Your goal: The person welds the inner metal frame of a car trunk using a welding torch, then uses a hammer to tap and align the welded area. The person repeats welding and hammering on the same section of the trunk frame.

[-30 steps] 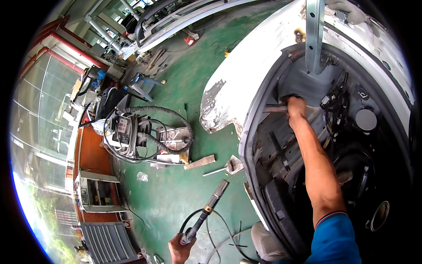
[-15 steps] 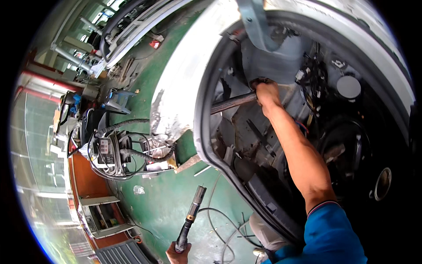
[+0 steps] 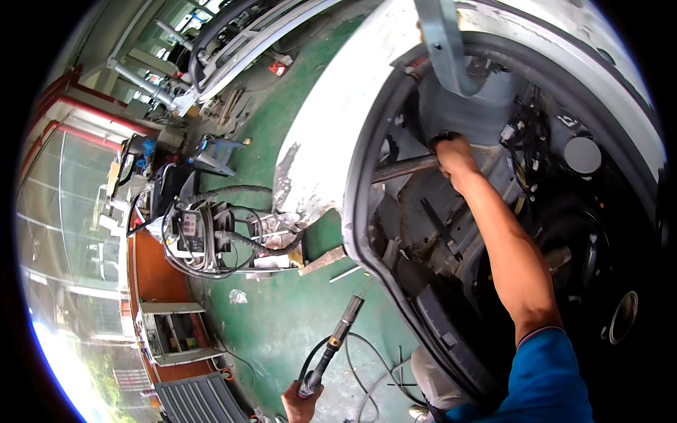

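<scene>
While the right hand (image 3: pixel 455 156) is clenched around a metal bar (image 3: pixel 405 169) deep inside the stripped car body (image 3: pixel 331 120) in the upper middle of the frame, the left hand (image 3: pixel 300 403) at the lower edge grasps the base of a long welding torch (image 3: pixel 333 345), its tip pointing up toward the door sill. A black cable (image 3: pixel 367 384) trails from the torch across the green floor (image 3: pixel 296 310). The bar looks rigid and fairly heavy, with bare steel that may be slick, so a full wrap near its inner end suits it. The torch seems light but nose-long, best held low on the handle. A welding machine (image 3: pixel 194 236) sits at centre left.
</scene>
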Demonstrator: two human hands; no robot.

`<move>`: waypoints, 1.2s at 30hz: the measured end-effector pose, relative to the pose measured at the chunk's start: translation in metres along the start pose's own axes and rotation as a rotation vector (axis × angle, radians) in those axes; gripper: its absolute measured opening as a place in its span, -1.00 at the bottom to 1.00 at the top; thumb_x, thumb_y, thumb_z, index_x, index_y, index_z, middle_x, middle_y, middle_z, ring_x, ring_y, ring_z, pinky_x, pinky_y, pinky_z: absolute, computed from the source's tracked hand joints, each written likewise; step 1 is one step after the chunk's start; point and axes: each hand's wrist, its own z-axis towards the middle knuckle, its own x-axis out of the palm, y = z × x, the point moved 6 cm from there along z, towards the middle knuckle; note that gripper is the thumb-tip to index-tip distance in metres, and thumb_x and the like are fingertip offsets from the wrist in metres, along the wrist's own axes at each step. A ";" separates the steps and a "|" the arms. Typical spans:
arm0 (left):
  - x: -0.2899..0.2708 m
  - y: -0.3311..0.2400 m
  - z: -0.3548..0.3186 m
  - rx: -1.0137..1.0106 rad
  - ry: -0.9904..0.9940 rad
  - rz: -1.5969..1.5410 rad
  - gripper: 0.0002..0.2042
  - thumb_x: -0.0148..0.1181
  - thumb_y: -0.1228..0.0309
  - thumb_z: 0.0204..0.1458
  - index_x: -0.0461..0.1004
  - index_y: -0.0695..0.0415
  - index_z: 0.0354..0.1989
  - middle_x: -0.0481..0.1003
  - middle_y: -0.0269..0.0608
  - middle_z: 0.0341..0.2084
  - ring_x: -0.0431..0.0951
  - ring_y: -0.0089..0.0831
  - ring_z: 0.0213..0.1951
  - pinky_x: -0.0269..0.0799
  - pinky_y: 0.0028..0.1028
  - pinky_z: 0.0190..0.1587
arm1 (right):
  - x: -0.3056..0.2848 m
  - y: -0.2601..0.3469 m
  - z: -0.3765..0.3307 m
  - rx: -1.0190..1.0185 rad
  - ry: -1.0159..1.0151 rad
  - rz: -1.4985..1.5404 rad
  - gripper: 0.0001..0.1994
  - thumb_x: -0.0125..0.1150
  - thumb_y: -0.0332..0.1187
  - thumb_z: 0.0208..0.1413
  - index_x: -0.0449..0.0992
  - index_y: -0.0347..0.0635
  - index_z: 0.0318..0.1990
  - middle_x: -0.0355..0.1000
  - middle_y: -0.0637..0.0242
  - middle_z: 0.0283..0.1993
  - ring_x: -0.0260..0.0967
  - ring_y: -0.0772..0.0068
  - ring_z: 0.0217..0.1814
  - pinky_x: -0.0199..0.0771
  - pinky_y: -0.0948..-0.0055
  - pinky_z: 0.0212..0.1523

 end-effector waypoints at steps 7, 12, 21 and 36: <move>0.009 0.019 0.015 0.006 -0.049 0.015 -0.65 0.63 0.35 -0.21 0.58 0.27 -0.37 0.52 -0.20 -0.64 0.40 -0.62 -0.52 0.46 -0.43 -0.40 | -0.005 0.004 0.019 -0.033 -0.036 0.062 -0.88 0.08 -0.43 0.02 0.48 -0.29 -0.46 0.28 0.30 -0.60 0.11 0.43 -0.66 0.03 0.25 -0.63; 0.013 0.002 0.012 -0.001 -0.046 0.007 -0.69 0.61 0.37 -0.15 0.55 0.27 -0.42 0.44 -0.45 -0.60 0.33 -0.68 -0.49 0.36 -0.51 -0.42 | 0.002 0.007 0.013 -0.024 -0.018 0.078 -0.90 0.17 -0.44 -0.01 0.45 -0.23 -0.52 0.24 0.34 -0.59 0.05 0.46 -0.70 -0.04 0.35 -0.69; 0.025 0.012 0.018 0.016 -0.038 -0.031 -0.68 0.61 0.34 -0.16 0.56 0.27 -0.43 0.45 -0.43 -0.63 0.32 -0.67 -0.51 0.36 -0.49 -0.44 | 0.000 0.001 0.023 -0.085 -0.065 0.177 -0.89 0.16 -0.48 -0.05 0.44 -0.27 -0.56 0.21 0.39 -0.63 0.05 0.46 -0.66 -0.03 0.25 -0.61; 0.004 -0.005 -0.003 -0.003 -0.038 -0.042 -0.71 0.60 0.39 -0.15 0.59 0.28 -0.39 0.50 -0.40 -0.59 0.36 -0.68 -0.47 0.39 -0.51 -0.39 | -0.037 -0.025 -0.068 0.067 -0.052 0.223 -0.87 0.17 -0.39 0.20 0.48 -0.23 -0.16 0.28 0.39 -0.53 0.11 0.53 -0.68 0.06 0.42 -0.68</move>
